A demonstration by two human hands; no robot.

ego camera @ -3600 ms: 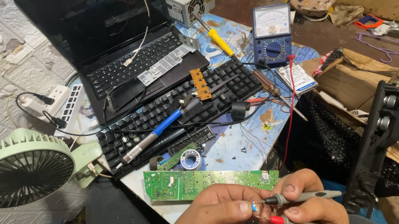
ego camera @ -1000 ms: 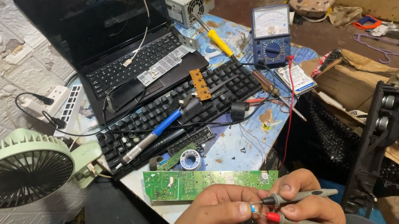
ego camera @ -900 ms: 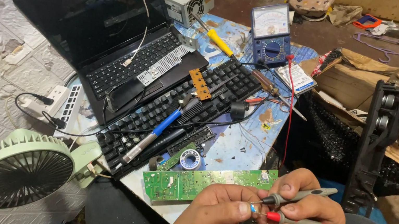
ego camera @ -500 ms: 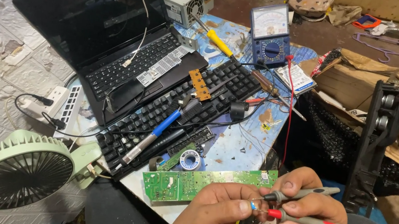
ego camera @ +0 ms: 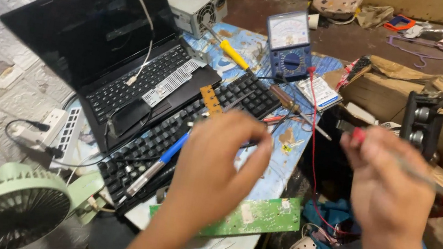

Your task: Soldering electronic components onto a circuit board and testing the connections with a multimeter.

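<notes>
A: Head view: right hand (ego camera: 384, 193) pinches a slim red-tipped plastic meter probe (ego camera: 358, 135) above the counter's (ego camera: 279, 168) edge; left hand (ego camera: 215, 164) hovers half-curled, empty.

B: Probe seems light, stiff, sharp-tipped; grip the insulated barrel.

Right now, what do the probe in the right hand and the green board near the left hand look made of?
The probe in the right hand looks like red moulded plastic at the grip with a grey, likely metal shaft, though it is blurred. The green board, below the left hand, looks like matte laminate circuit board, with pale markings.
</notes>
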